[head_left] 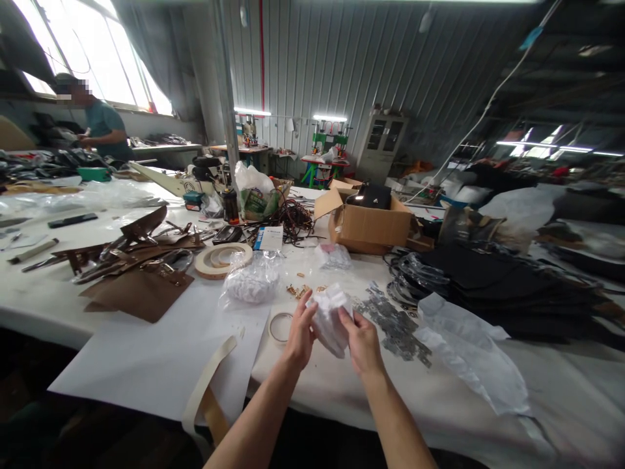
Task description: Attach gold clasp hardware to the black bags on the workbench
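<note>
Between my two hands is a crumpled white translucent plastic bag [333,319], held above the near part of the table. My left hand [301,331] grips its left side with the fingers closed on it. On the right, my right hand [362,339] pinches the bag with the thumb on top. What the bag holds, if anything, I cannot make out. Small gold-coloured metal pieces [295,291] lie just beyond my hands. Flat grey metal pieces [393,322] are spread to the right. A tape roll [280,327] lies beside my left hand.
Brown leather pieces [141,280] and a large tape ring [223,260] lie left, near a clear bag of white items [251,283]. An open cardboard box [370,225] stands behind. Black panels [502,286] and a white plastic sheet [473,352] lie right. A person [100,124] stands far left.
</note>
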Tool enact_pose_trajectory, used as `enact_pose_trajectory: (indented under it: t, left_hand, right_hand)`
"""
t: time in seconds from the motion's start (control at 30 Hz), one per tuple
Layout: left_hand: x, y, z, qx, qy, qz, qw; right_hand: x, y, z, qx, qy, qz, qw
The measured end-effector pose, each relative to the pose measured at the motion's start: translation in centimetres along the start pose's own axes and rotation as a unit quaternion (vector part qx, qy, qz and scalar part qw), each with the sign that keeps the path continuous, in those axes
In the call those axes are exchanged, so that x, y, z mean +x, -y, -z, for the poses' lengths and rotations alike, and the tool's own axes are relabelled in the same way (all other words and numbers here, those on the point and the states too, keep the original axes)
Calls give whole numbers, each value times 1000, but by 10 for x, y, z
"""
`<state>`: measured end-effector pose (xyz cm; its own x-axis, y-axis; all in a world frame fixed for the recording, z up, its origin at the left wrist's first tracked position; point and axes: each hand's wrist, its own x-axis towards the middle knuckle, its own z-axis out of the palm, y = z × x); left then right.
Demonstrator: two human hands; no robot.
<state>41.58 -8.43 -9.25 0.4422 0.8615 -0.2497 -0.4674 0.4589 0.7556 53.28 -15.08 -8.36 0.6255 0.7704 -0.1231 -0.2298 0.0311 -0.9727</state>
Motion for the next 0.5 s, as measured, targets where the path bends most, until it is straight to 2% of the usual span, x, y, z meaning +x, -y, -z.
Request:
enact_pose_trajectory:
  t: [0.13,0.2,0.27,0.37,0.5]
  left_hand:
    - [27,-20,-4,156,56,-73,983]
    - [41,-30,-6,212,67,-78,972]
    - [54,-37,-8,208,48,-85,973]
    - [67,-40,-13,150,5,-107,983]
    - [81,-34,-19,142,31,-141,979]
  right_hand:
    - [37,28,3,-92,55,38,994]
    - [54,41,7,-103,37,58,992]
    - [64,47,10,-70,-3,65,995]
    - [65,41,9,-49,-43,40,997]
    - [61,13,-5,-85,-11,0,996]
